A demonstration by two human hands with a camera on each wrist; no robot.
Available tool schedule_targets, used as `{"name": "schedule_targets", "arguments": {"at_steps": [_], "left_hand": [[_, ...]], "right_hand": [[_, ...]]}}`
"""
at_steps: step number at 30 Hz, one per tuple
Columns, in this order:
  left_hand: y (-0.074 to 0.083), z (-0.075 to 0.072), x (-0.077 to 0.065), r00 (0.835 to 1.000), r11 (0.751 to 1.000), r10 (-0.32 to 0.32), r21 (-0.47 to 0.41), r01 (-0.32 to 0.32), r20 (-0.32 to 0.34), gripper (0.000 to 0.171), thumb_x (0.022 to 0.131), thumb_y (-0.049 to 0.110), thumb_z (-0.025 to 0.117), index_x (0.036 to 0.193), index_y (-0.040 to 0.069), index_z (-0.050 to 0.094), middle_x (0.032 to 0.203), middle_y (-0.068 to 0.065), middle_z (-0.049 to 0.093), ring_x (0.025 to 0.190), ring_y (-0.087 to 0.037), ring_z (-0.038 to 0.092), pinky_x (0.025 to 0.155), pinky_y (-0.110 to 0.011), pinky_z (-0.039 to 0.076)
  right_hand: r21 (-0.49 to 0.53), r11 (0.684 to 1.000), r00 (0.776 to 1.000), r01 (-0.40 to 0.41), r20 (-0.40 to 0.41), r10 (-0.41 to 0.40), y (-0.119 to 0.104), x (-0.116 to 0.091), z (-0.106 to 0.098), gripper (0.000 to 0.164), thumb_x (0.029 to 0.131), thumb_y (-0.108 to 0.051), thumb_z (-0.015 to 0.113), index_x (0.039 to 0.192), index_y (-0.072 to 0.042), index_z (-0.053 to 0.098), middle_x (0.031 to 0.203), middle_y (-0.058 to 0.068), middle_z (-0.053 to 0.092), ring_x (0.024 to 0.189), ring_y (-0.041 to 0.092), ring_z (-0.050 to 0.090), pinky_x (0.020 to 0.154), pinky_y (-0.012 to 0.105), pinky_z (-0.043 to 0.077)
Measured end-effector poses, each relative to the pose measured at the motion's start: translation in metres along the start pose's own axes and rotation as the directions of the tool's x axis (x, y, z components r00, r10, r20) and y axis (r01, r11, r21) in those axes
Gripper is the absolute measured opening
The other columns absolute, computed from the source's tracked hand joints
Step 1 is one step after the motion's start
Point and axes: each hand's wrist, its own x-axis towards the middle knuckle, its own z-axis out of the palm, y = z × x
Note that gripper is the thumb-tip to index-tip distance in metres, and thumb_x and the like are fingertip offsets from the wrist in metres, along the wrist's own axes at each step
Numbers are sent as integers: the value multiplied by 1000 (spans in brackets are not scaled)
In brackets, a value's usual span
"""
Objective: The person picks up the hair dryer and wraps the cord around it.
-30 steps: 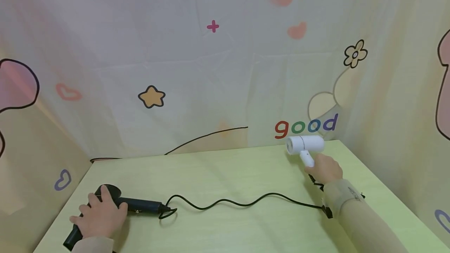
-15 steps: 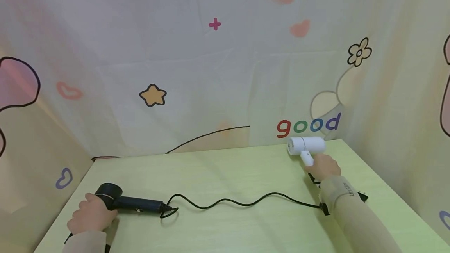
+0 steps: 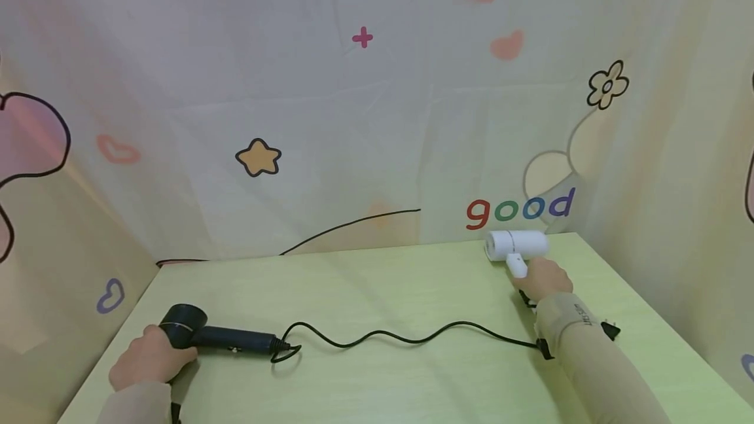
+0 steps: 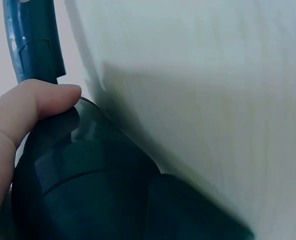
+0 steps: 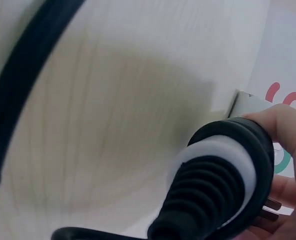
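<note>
My left hand (image 3: 150, 357) grips the round head of a black hair dryer (image 3: 235, 340) at the front left of the table. Its handle points right, and the thumb lies across the body in the left wrist view, where the other fingers are hidden. At the back right, my right hand (image 3: 544, 278) holds a white hair dryer (image 3: 518, 245) by its handle, the barrel facing left. The right wrist view shows the black ridged cord sleeve (image 5: 203, 192) at the handle's base. Two metal prongs (image 5: 268, 210) show by the fingers.
A black cord (image 3: 406, 340) curves from the black dryer's handle across the pale table (image 3: 353, 293) to beneath the right sleeve (image 3: 589, 352). A printed curtain (image 3: 330, 116) stands behind the table and along both sides.
My left hand has gone from spread fingers on top of the black dryer to a curled grip on its head. The right hand keeps its hold on the white dryer.
</note>
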Motion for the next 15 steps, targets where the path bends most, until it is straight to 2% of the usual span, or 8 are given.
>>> {"name": "schedule_targets", "arguments": {"at_steps": [10,15], "left_hand": [[10,-3,-12,999,997,46,-56,-48,-26,78,70,45,72,106,-18,42,87,-32,57,70,-35,57,54,-42,43],[20,-7,-19,997,992,71,-107,-74,-32,82,66,51,74,104,-16,47,85,-29,59,69,-32,56,52,-39,43]], "right_hand": [[35,999,999,-30,31,29,2,-4,-1,30,82,-23,61,90,5,56,73,15,55,61,24,51,49,31,40],[46,998,999,-31,38,29,7,-2,1,35,82,-24,61,96,8,55,77,18,55,63,26,51,50,32,40]]}}
